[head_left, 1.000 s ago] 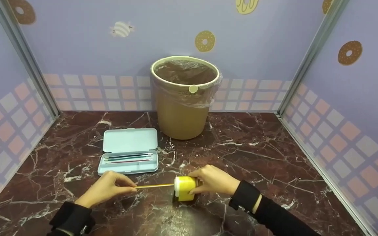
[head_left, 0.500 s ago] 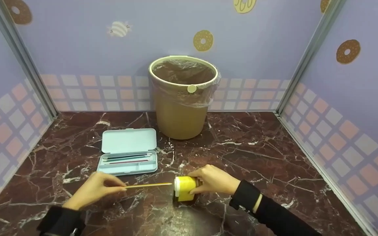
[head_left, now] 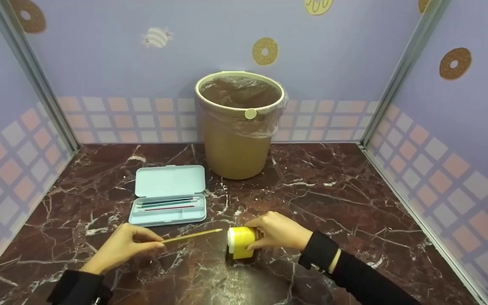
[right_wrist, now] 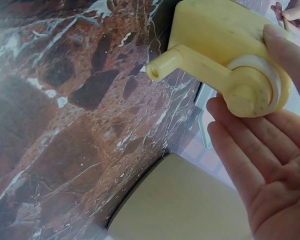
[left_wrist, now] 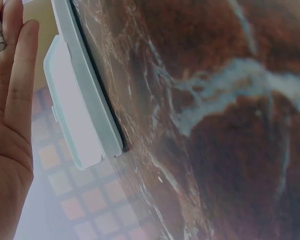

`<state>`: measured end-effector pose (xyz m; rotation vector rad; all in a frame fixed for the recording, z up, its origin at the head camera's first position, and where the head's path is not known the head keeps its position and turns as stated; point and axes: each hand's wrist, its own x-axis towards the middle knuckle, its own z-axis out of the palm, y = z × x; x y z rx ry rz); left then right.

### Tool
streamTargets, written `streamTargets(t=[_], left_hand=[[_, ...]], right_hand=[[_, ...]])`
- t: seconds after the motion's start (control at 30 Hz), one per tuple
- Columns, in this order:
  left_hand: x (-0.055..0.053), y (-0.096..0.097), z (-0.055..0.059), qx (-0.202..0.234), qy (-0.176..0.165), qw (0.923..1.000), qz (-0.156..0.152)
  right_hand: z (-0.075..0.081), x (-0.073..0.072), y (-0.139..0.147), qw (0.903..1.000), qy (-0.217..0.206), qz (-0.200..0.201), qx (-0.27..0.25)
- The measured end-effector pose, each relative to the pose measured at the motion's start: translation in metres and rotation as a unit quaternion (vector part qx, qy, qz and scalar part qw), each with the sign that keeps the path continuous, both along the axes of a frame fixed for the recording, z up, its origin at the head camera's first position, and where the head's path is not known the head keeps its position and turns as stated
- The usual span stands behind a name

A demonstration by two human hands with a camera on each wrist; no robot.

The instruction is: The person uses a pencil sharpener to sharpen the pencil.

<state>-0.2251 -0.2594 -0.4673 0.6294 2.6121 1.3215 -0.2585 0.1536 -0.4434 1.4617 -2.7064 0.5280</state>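
Note:
My left hand (head_left: 156, 243) pinches the blunt end of a thin yellow pencil (head_left: 193, 235) low over the marble table (head_left: 333, 203). The pencil points right, and its tip hangs just left of a yellow crank sharpener (head_left: 241, 243), outside it. My right hand (head_left: 256, 235) grips the sharpener from the right, holding it on the table. In the right wrist view the sharpener (right_wrist: 216, 42) shows its crank handle, with my fingers (right_wrist: 250, 150) alongside the body. The left wrist view shows my left palm (left_wrist: 7, 150) beside the pencil case (left_wrist: 85, 120).
An open pale blue pencil case (head_left: 167, 195) with a few coloured pencils lies behind my left hand. A tan waste bin (head_left: 239, 127) lined with clear plastic stands at the back centre. Patterned walls enclose the table on three sides.
My left hand has drawn back to the left and pulled the pencil out of the sharpener; its tip is now free and angled slightly away. The right hand stays on the sharpener.

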Motion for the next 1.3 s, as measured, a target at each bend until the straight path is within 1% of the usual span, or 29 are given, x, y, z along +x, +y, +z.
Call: streamTargets(t=[0.07, 0.13, 0.23, 0.3, 0.33, 0.4, 0.47, 0.5, 0.6, 0.77, 0.83, 0.97, 1.07, 1.17, 1.27, 1.3], left_hand=[[-0.001, 0.001, 0.001, 0.004, 0.003, 1.0000, 0.003], [-0.001, 0.004, 0.002, 0.007, -0.001, 0.9999, 0.012], [-0.001, 0.010, 0.003, 0.009, 0.007, 0.9996, 0.026], [-0.001, 0.017, 0.004, 0.012, 0.021, 0.9990, 0.037], [-0.001, 0.020, 0.004, 0.012, 0.037, 0.9984, 0.042], [-0.001, 0.030, 0.005, 0.021, 0.059, 0.9967, 0.051], [-0.002, 0.039, 0.006, 0.034, 0.078, 0.9949, 0.054], [-0.002, 0.044, 0.006, 0.045, 0.079, 0.9941, 0.058], [-0.004, 0.060, 0.009, 0.078, 0.068, 0.9915, 0.079], [-0.004, 0.090, 0.017, 0.117, 0.073, 0.9829, 0.121], [-0.004, 0.103, 0.020, 0.134, 0.075, 0.9793, 0.132], [-0.002, 0.130, 0.027, 0.191, 0.058, 0.9691, 0.145], [0.001, 0.147, 0.032, 0.237, 0.050, 0.9592, 0.146], [0.003, 0.162, 0.036, 0.271, 0.042, 0.9510, 0.143], [0.004, 0.173, 0.040, 0.289, 0.036, 0.9461, 0.141], [0.004, 0.177, 0.041, 0.292, 0.034, 0.9456, 0.141]], right_hand=[[0.001, 0.000, 0.000, 1.0000, -0.005, -0.003, -0.001], [0.001, 0.000, 0.000, 1.0000, -0.007, -0.005, -0.001], [0.000, 0.000, -0.001, 1.0000, -0.007, -0.005, -0.001], [-0.001, 0.000, -0.001, 1.0000, -0.003, -0.003, -0.002], [-0.001, 0.001, -0.001, 1.0000, -0.002, -0.002, -0.003], [-0.001, 0.001, -0.001, 1.0000, 0.003, -0.002, -0.005], [-0.002, 0.001, -0.001, 1.0000, 0.004, -0.003, -0.007], [-0.002, 0.001, -0.001, 0.9999, 0.005, -0.005, -0.009], [-0.003, 0.001, 0.000, 0.9999, 0.006, -0.006, -0.011], [-0.004, 0.001, 0.000, 0.9999, -0.002, -0.007, -0.015], [-0.005, 0.001, 0.001, 0.9998, -0.007, -0.009, -0.018], [-0.006, 0.001, 0.001, 0.9996, -0.012, -0.013, -0.024], [-0.007, 0.002, 0.001, 0.9993, -0.016, -0.018, -0.028], [-0.008, 0.003, 0.001, 0.9989, -0.023, -0.025, -0.031], [-0.009, 0.004, 0.001, 0.9982, -0.033, -0.036, -0.034], [-0.010, 0.005, 0.001, 0.9979, -0.037, -0.039, -0.037]])
